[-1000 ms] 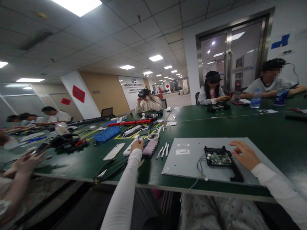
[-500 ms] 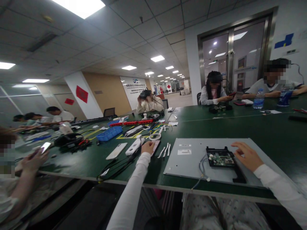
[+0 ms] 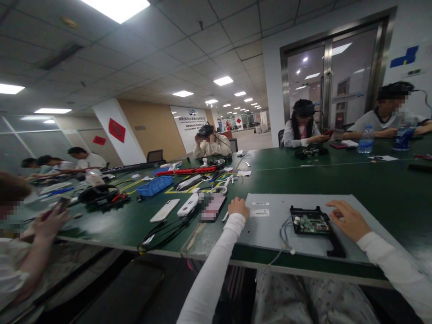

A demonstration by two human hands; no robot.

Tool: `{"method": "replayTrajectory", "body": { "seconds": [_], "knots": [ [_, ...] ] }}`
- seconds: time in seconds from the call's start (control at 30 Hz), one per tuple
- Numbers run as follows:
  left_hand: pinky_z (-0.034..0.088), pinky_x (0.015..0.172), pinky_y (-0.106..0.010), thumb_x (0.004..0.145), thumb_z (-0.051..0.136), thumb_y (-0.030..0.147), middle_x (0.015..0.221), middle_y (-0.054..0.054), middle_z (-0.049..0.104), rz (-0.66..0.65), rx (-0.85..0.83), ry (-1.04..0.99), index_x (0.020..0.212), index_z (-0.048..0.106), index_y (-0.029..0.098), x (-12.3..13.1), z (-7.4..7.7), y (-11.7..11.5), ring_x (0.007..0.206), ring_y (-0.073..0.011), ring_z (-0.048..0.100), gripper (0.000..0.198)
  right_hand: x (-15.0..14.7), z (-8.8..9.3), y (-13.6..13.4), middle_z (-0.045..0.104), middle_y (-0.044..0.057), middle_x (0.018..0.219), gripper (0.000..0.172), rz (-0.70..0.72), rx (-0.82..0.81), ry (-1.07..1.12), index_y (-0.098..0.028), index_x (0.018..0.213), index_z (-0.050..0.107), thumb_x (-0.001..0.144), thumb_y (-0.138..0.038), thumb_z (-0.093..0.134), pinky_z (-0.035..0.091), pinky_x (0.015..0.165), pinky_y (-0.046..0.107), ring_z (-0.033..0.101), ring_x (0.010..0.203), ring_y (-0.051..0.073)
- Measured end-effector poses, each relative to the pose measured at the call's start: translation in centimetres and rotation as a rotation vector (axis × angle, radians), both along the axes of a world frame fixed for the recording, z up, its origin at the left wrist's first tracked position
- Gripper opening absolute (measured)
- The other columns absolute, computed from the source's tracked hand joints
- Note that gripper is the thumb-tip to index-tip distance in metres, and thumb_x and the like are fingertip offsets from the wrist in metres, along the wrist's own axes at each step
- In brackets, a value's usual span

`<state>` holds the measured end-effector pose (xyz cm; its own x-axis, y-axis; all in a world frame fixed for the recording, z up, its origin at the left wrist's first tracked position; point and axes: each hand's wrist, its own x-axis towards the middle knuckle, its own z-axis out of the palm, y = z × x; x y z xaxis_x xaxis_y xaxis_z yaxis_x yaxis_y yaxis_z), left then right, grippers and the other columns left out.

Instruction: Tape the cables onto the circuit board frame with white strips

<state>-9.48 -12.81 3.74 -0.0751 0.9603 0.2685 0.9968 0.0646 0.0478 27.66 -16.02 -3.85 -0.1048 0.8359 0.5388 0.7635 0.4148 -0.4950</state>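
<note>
Head cam: L hand (image 3: 238,208) is curled in at the near-left part of the gray panel (image 3: 270,234), w/ fingertips hidden, so can't tell if it's gripping anything. A white strip (image 3: 225,217) shows just left of it; pink phone (image 3: 216,207) lies a bit farther left. R hand (image 3: 349,220) is loose, fingers bent & apart, nothing in its grasp, over the panel's right part; contact unclear. Panel lies flat on the green table (image 3: 270,173), near side, btwn & under both hands. On it, just left of R hand: black frame (image 3: 335,247) w/ circuit board (image 3: 312,224); gray wires (image 3: 282,234) run off the board's left side toward the near edge. Farther left on table: white device (image 3: 188,204), white phone (image 3: 164,210), blue bin (image 3: 155,191) beyond them.
</note>
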Motion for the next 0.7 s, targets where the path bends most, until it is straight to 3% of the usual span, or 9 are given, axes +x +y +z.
{"method": "replayTrajectory", "body": {
  "seconds": [0.1, 0.33, 0.5, 0.7],
  "knots": [
    [0.036, 0.079, -0.036, 0.073, 0.044, 0.021, 0.103, -0.011, 0.048, 0.042, 0.017, 0.057, 0.099, 0.052, 0.017, -0.3, -0.6, -0.3, 0.098, -0.0231, 0.044, 0.027, 0.0, -0.4, 0.2, 0.048, 0.008, 0.107, 0.033, -0.089, -0.066, -0.115, -0.019, 0.103, 0.049, 0.071, -0.025, 0.040, 0.041, 0.079, 0.033, 0.051, 0.089, 0.018],
    [0.034, 0.082, -0.031, 0.075, 0.043, 0.022, 0.105, -0.010, 0.046, 0.023, 0.030, 0.051, 0.101, 0.050, 0.018, -1.0, -1.5, -0.5, 0.098, -0.0206, 0.043, 0.028, -0.1, -0.9, 0.7, 0.047, 0.012, 0.106, 0.040, -0.563, -0.325, -0.349, -0.023, 0.104, 0.050, 0.073, -0.045, 0.037, 0.021, 0.079, 0.062, 0.039, 0.101, 0.031],
    [0.035, 0.082, -0.029, 0.075, 0.042, 0.018, 0.106, -0.010, 0.045, 0.043, 0.008, 0.010, 0.103, 0.049, 0.017, -1.1, -1.7, -0.5, 0.097, -0.0195, 0.045, 0.029, 0.6, -1.2, 1.6, 0.044, 0.016, 0.108, 0.049, -0.595, -0.439, -0.341, -0.021, 0.101, 0.051, 0.074, -0.055, 0.027, 0.021, 0.075, 0.062, 0.035, 0.104, 0.034],
    [0.037, 0.080, -0.028, 0.077, 0.040, 0.016, 0.102, -0.011, 0.047, 0.059, 0.008, -0.001, 0.104, 0.049, 0.016, -0.8, -1.6, -0.8, 0.097, -0.0198, 0.046, 0.029, 0.9, -1.6, 2.6, 0.041, 0.015, 0.110, 0.052, -0.570, -0.458, -0.346, -0.022, 0.104, 0.049, 0.075, -0.056, 0.023, 0.023, 0.073, 0.060, 0.035, 0.103, 0.033]
  ]
}}
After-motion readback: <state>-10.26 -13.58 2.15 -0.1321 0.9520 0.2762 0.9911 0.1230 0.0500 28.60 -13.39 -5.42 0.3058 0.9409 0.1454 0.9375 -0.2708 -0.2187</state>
